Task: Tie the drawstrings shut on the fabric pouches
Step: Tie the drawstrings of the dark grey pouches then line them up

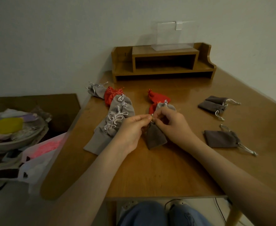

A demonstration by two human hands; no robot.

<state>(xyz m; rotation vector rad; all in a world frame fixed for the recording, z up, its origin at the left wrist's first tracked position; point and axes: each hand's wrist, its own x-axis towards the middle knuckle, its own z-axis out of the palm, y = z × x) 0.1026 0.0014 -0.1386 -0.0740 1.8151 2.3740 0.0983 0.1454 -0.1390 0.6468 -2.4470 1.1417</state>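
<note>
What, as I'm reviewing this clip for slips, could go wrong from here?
1. The left hand and right hand both pinch the thin drawstring at the neck of the dark grey pouch. The cord might slip from the fingers before a knot holds.
2. The left hand works right beside the row of tied light grey pouches, which lies near the table edge. A sideways pull could nudge them off.
</note>
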